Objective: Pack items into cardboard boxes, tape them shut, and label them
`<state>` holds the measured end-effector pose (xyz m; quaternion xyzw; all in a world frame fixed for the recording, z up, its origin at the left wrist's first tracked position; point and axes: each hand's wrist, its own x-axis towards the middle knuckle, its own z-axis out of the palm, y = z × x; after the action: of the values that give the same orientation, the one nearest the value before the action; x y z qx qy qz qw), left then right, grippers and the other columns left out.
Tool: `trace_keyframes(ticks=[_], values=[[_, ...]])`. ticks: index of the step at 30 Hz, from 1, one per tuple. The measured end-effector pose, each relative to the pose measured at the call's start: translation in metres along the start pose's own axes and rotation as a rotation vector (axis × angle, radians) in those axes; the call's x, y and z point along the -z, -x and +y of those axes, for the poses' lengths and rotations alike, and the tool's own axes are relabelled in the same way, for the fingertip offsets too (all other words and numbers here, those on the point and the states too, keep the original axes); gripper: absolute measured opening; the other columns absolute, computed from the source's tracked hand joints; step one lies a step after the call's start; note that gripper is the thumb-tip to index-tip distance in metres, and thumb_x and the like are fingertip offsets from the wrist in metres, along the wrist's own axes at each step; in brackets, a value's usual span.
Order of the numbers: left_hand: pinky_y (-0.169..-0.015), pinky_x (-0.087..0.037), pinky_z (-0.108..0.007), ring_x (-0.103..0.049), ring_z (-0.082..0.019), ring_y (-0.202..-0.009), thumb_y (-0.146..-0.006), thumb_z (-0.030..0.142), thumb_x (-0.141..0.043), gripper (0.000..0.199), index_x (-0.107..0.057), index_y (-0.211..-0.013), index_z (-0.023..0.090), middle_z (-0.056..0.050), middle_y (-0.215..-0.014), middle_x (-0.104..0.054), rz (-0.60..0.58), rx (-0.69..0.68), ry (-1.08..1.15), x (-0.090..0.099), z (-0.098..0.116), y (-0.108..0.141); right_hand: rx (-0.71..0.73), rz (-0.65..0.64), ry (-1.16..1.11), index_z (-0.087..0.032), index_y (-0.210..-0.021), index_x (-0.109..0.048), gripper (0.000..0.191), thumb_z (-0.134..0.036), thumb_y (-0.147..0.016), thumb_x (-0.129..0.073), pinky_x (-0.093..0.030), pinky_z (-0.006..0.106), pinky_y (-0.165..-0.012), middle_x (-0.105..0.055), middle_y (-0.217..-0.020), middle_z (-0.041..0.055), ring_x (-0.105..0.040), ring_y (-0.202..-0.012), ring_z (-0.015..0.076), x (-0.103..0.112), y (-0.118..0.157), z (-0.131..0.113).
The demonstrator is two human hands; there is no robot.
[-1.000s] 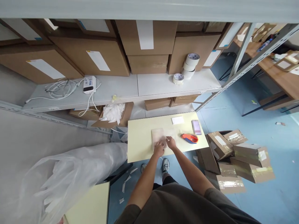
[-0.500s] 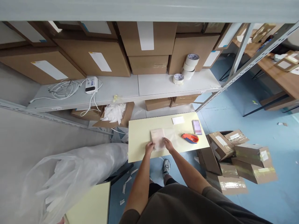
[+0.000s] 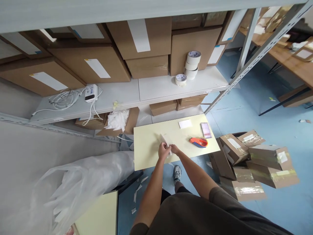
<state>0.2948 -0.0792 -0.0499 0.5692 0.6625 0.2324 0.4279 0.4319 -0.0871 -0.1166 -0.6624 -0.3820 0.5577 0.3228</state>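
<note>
Over the pale yellow table [image 3: 146, 153], my left hand [image 3: 163, 151] is closed around a thin whitish wrapped packet [image 3: 165, 139], which is tilted and seen narrow. My right hand [image 3: 174, 149] meets it from the right, with its fingers closed on the packet's lower part. The two hands nearly touch. A red and blue tape dispenser [image 3: 198, 142] lies to the right of my hands. Behind it are a white card [image 3: 185, 124] and a pixelated purple item [image 3: 206, 130].
Behind the table stands a grey shelf [image 3: 117, 94] with cardboard boxes, tape rolls [image 3: 193, 62] and a white power strip [image 3: 91, 93]. Stacked cartons [image 3: 244, 163] sit on the floor at right. A large plastic-wrapped roll [image 3: 105, 169] lies at left.
The packet was lying flat and wide between my hands; now it is narrower and turned up. My left hand has moved right, close to my right hand. The camera view has shifted slightly.
</note>
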Motion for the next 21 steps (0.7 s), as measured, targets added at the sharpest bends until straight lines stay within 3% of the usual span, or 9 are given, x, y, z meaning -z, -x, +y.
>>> trace_keyframes(ticks=[2,5,9,12,15,21], values=[[-0.094,-0.050,-0.031,-0.068,-0.024,-0.110,-0.083,0.040,-0.075,0.033,-0.068,-0.108,0.021,-0.013,-0.120,-0.071,-0.062,-0.001,-0.095,-0.019,0.006,-0.005,-0.040,0.119,0.017,-0.019,-0.074,-0.076,0.035,-0.048,-0.084,-0.059,-0.056,0.038,-0.085,-0.077,-0.075,0.0070,-0.071,-0.088,0.0283,0.025,0.004,0.008],[-0.107,-0.043,-0.036,-0.061,-0.029,-0.126,-0.086,0.041,-0.071,0.030,-0.073,-0.106,0.018,-0.018,-0.126,-0.070,-0.184,0.018,-0.253,-0.044,0.009,-0.011,-0.077,0.279,0.012,-0.020,-0.090,-0.079,0.043,-0.051,-0.089,-0.049,-0.054,0.041,-0.099,-0.081,-0.098,0.0109,-0.070,-0.107,0.0310,0.057,0.018,0.020],[-0.113,-0.039,-0.037,-0.060,-0.030,-0.129,-0.089,0.031,-0.065,0.026,-0.077,-0.107,0.016,-0.019,-0.131,-0.069,-0.191,-0.019,-0.303,-0.051,0.001,-0.012,-0.053,0.299,-0.047,-0.023,-0.108,-0.080,0.046,-0.056,-0.087,-0.056,-0.048,0.041,-0.112,-0.076,-0.128,0.0100,-0.065,-0.128,0.0299,0.068,0.028,0.023],[-0.115,-0.040,-0.034,-0.061,-0.027,-0.129,-0.089,0.023,-0.060,0.034,-0.075,-0.119,0.017,-0.015,-0.132,-0.070,-0.113,-0.039,-0.240,-0.036,-0.016,-0.007,-0.051,0.244,-0.101,-0.023,-0.109,-0.080,0.049,-0.060,-0.081,-0.064,-0.047,0.043,-0.113,-0.075,-0.132,0.0102,-0.065,-0.129,0.0308,0.056,0.023,0.019],[-0.111,-0.045,-0.035,-0.064,-0.027,-0.126,-0.086,0.019,-0.058,0.041,-0.073,-0.125,0.018,-0.013,-0.131,-0.071,-0.011,0.062,-0.128,-0.013,-0.041,0.001,-0.072,0.204,-0.145,-0.021,-0.107,-0.081,0.055,-0.065,-0.076,-0.069,-0.047,0.047,-0.113,-0.076,-0.129,0.0128,-0.065,-0.128,0.0338,0.035,0.019,0.014],[-0.108,-0.050,-0.038,-0.068,-0.026,-0.122,-0.084,0.023,-0.066,0.042,-0.072,-0.125,0.019,-0.011,-0.131,-0.074,0.006,0.147,0.302,0.048,-0.091,-0.004,-0.116,0.140,-0.198,-0.019,-0.116,-0.079,0.069,-0.073,-0.075,-0.068,-0.052,0.049,-0.105,-0.074,-0.131,0.0144,-0.066,-0.126,0.0347,-0.022,0.012,-0.002]])
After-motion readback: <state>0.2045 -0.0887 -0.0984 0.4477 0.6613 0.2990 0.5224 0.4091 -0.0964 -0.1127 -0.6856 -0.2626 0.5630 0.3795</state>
